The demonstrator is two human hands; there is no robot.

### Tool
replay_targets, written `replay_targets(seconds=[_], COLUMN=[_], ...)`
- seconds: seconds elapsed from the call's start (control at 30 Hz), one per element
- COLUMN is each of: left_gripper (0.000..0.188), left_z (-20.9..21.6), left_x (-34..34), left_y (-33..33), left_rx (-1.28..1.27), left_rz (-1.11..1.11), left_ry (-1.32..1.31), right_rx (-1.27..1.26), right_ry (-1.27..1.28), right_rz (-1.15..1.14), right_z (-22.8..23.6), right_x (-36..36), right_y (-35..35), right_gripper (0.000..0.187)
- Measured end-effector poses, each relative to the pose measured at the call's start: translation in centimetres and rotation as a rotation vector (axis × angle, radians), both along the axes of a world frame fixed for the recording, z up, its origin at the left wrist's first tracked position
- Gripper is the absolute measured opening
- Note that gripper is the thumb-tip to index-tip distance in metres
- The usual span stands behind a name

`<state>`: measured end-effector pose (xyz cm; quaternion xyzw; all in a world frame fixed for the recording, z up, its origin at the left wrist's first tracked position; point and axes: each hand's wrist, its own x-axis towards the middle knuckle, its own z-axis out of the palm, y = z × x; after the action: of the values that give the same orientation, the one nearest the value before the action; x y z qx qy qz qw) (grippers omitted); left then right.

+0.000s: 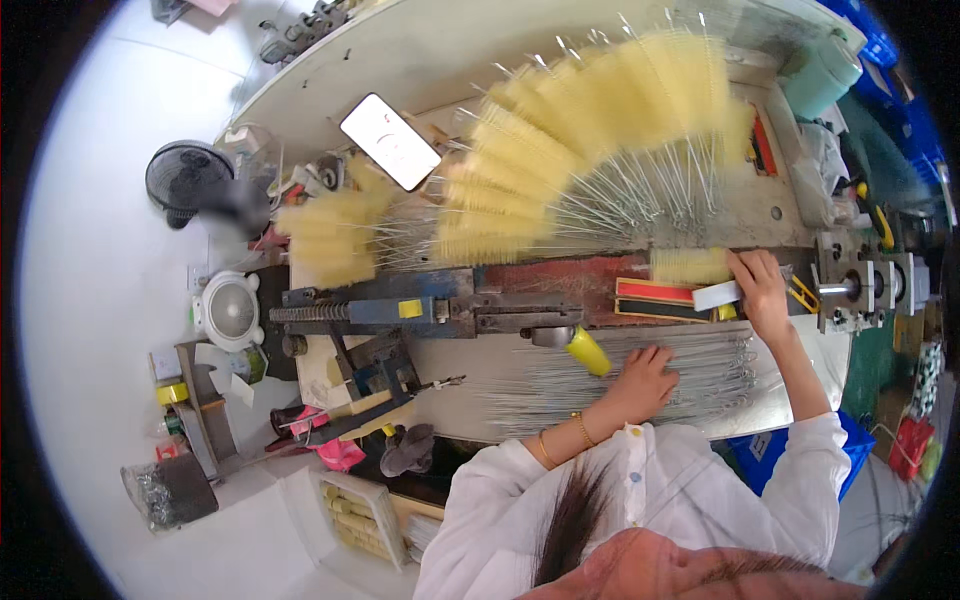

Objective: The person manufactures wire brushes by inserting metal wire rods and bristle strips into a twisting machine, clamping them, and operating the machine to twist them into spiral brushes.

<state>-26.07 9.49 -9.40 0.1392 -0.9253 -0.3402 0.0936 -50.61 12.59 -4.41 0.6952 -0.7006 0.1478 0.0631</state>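
Observation:
My left hand [643, 383] lies over a wide layer of thin metal wires [540, 385] on the near bench, fingers a little apart and touching the wires. My right hand [764, 290] is closed, with bent fingers, beside a white block [717, 295] and the right end of a patch of yellow bristles [688, 265]. What its fingers grip is hidden. Under the white block is a narrow open box [655, 300] with a red strip inside. Finished-looking yellow bristle brushes [600, 105] with wire stems fan out across the far bench.
A blue metal machine [400, 310] with a spring stands left, its yellow-gripped handle [588, 352] near my left hand. At right is a spindle unit [870, 287], with a yellow cutter knife [803, 294] close by. A lit phone [390, 141] lies beyond; more brushes [335, 235] are left.

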Motion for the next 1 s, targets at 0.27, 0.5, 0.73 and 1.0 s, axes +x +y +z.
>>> replay_targets(seconds=[0.27,0.5,0.73,1.0], left_gripper=[0.018,0.019,0.034,0.041], left_z=[0.2,3.6,5.7,6.5], left_x=[-1.0,-0.9,-3.0,-5.0], left_y=[-1.0,-2.1,-3.3,-3.4], left_rx=[0.409,0.231,0.372,0.222], left_rz=[0.131,0.295,0.324,0.372], left_ry=[0.041,0.153,0.219,0.361], right_rx=[-0.306,0.364,0.075,0.027], right_ry=[-0.266,-0.377,-0.526,-0.547], right_rz=[-0.021,-0.078,-0.269,-0.347], right_z=[7.4,3.6,9.8,5.7], right_x=[6.8,5.2,2.8,0.9], right_y=[-11.0,1.7,0.1,2.1], right_gripper=[0.036,0.017,0.021,0.016])
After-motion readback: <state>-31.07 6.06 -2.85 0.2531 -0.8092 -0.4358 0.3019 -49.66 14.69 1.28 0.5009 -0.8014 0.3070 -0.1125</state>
